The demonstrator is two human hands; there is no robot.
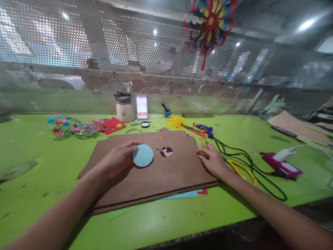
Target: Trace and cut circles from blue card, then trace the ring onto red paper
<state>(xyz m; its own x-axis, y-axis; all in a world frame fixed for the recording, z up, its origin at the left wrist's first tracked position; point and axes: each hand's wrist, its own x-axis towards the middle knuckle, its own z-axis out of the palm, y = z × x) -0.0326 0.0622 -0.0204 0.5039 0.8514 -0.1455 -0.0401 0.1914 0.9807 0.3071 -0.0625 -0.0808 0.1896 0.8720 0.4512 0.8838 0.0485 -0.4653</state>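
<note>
My left hand [120, 159] holds a light blue paper disc [143, 155] by its left edge, over a stack of brown sheets [166, 173] on the green table [39, 194]. My right hand [213, 159] rests at the right edge of the brown sheets, fingers closed around a small brown object [203, 153] that I cannot name. Between the hands lies a small dark blue and tan cut-out piece [165, 151].
Yellow-handled scissors [241, 169] and black cables lie right of my right hand. A blue glue gun [205, 129], a pink glue gun [282, 166], yellow shreds [176, 121], coloured foam stars [67, 126], a white jar [125, 107] and a paper pinwheel [209, 22] on the mesh wall.
</note>
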